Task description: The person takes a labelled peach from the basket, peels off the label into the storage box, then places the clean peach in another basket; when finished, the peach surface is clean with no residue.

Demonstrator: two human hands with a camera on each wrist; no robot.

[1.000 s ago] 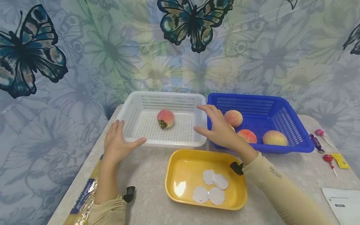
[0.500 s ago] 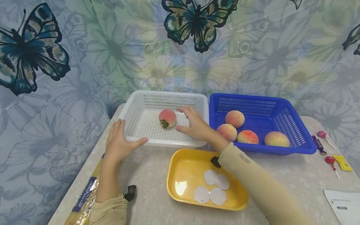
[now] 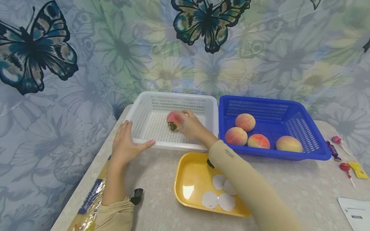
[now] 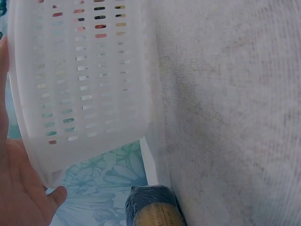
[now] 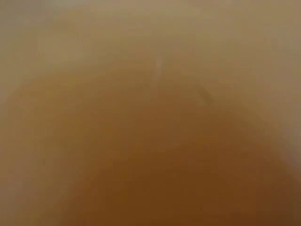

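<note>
A peach (image 3: 172, 120) with a dark sticker lies in the white basket (image 3: 170, 145). My right hand (image 3: 185, 123) reaches into the basket, and its fingers and thumb curl round the peach from the right. My left hand (image 3: 128, 144) rests with straight fingers against the basket's front left corner, thumb along the front rim. In the left wrist view the basket's wall (image 4: 80, 80) fills the top left, with my palm (image 4: 19, 188) beside it. The right wrist view is a blurred orange-tan surface.
A blue basket (image 3: 274, 155) to the right holds several peaches (image 3: 245, 122). A yellow tray (image 3: 188, 179) with white paper discs (image 3: 219, 194) sits in front. Lollipops (image 3: 345, 167) and a paper (image 3: 355, 213) lie at the far right. A foil-wrapped roll (image 3: 89, 202) lies along the table's left edge.
My right hand moved left from above the blue basket into the white basket and took hold of the peach. The left hand stayed on the basket's corner.
</note>
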